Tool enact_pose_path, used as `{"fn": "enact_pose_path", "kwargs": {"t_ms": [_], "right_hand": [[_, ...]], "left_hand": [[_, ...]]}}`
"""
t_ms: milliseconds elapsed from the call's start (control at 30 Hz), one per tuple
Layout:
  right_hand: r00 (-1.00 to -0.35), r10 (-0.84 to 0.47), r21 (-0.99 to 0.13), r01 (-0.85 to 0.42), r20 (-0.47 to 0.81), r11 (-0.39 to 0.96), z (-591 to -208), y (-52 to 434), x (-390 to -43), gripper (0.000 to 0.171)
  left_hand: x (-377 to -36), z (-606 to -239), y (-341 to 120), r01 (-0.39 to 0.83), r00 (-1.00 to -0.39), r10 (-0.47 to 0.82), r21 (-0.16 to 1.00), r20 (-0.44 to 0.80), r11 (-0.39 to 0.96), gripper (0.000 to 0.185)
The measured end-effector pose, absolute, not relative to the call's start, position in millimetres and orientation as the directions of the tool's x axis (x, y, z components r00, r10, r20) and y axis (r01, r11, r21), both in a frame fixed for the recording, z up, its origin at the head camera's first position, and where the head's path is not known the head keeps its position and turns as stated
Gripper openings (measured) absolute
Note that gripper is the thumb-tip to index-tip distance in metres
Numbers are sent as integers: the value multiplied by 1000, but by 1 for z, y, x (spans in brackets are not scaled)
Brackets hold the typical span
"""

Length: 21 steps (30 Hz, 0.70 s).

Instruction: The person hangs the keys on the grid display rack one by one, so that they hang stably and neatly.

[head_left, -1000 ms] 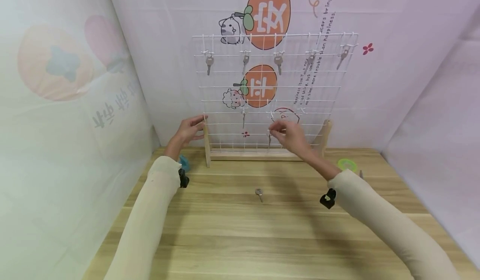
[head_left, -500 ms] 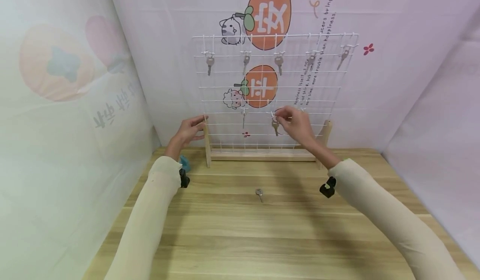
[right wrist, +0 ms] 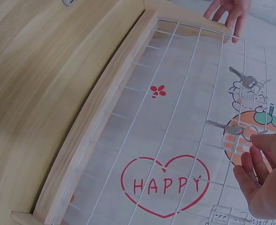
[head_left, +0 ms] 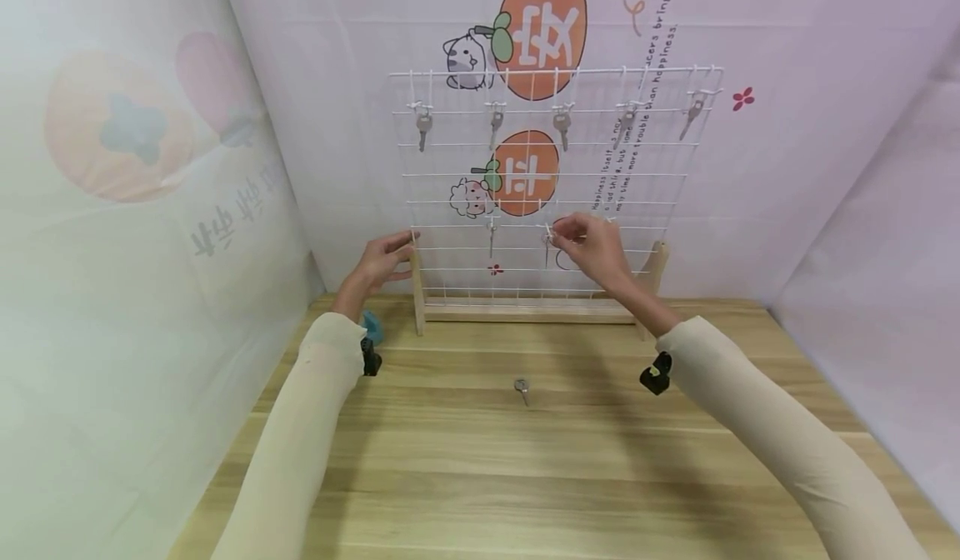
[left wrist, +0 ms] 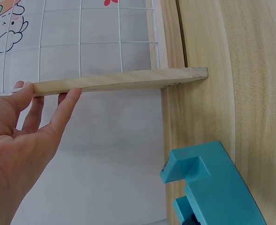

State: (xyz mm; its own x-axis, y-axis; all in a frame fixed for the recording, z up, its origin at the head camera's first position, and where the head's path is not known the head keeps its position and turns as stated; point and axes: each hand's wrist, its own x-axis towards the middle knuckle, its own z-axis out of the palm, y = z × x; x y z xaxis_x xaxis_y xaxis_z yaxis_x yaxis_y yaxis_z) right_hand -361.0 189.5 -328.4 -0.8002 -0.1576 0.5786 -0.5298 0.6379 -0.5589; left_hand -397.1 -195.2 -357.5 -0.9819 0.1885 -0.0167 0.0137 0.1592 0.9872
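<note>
The person is hanging small silver keys on the white wire grid panel (head_left: 551, 181), which is standing in a pale wooden base frame at the back of the wooden tabletop (head_left: 480, 460). Five keys are already hanging along the panel's top row, from the leftmost key (head_left: 423, 129) to the rightmost one (head_left: 693, 114), and a sixth key (head_left: 491, 235) is hanging in the panel's lower row. The right hand (head_left: 592, 247) is working at the next white hook in that lower row, its grip pinching a silver key (right wrist: 227, 126) by the head; in the right wrist view the blade is sticking out sideways beside the hook, so the key is judged as not yet released. One more loose silver key (head_left: 521, 387) is lying on the tabletop in front of the panel, judged as work remaining.

The left hand (head_left: 382, 260) is bracing the panel's left wooden upright (left wrist: 114, 80), its grip spread, with straight fingertips (left wrist: 72, 96) touching the wood.

For room, the tabletop in front of the panel is lying open around the loose key. The panel is standing close to the back wall, a teal plastic block (left wrist: 212, 187) is sitting just left of the panel's base, and the side walls are closing in to the panel's left and right.
</note>
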Motion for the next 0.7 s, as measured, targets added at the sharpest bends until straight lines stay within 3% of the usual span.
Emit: {"fn": "enact_pose_path", "kwargs": {"t_ms": [167,367,700], "right_hand": [[-804,-149,-565,-523,575,638,-327,194,-356,20],[-806,-161,-567,-526,569,634,-326,197,-349,19],[-798,-276,-518,-569,536,639,-339,202,-326,16]], "left_hand": [[-389,-344,-191,-26,-976,212,990,-55,137,48],[-398,-357,-192,-3,-982,185,989,-31,150,47],[-401,-363,-194,21,-984,180,988,-8,156,46]]}}
